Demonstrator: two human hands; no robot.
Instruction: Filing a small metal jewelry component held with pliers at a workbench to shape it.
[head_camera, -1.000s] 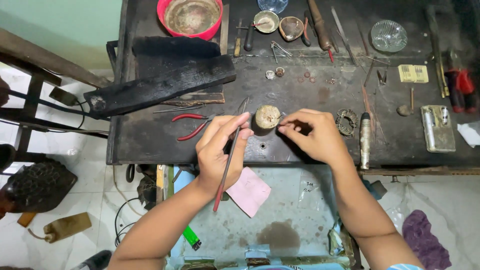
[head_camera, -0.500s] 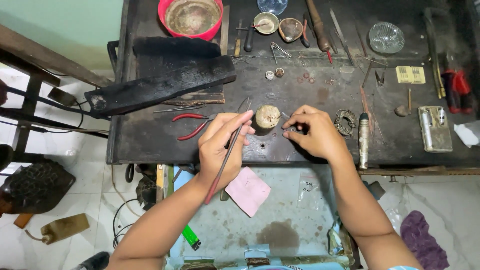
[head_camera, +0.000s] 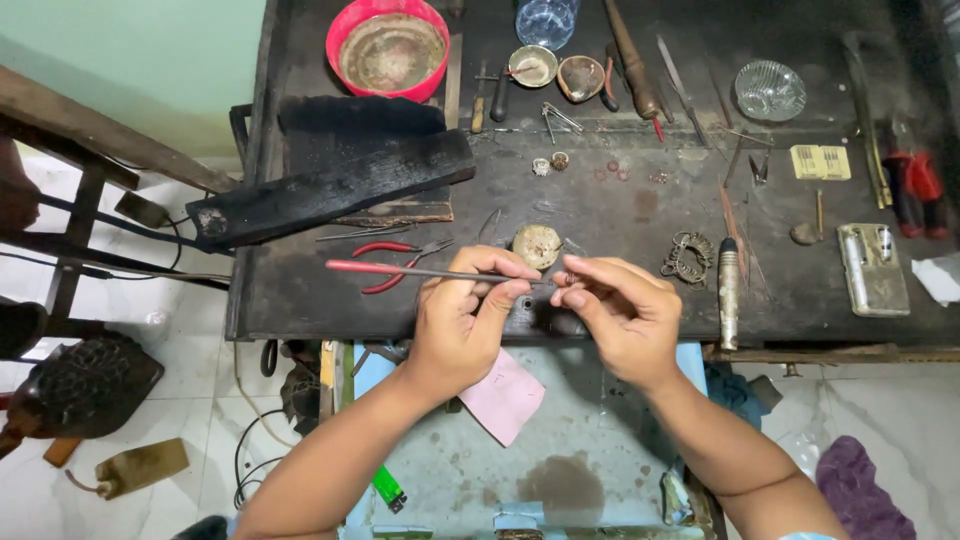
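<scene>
— What is held over the near edge of the dark workbench (head_camera: 620, 210)?

— A thin red-handled tool (head_camera: 400, 270) is pinched level in the closed fingers of the left hand (head_camera: 465, 320), its handle pointing left. The right hand (head_camera: 620, 305) is closed at the fingertips on something too small to be made out, just beside the tool's tip.

— And what is seen nearby?

— A round metal piece (head_camera: 537, 245) is set just beyond the hands, red-handled pliers (head_camera: 395, 262) to its left. A red bowl (head_camera: 388, 48) is placed at the far edge.
</scene>
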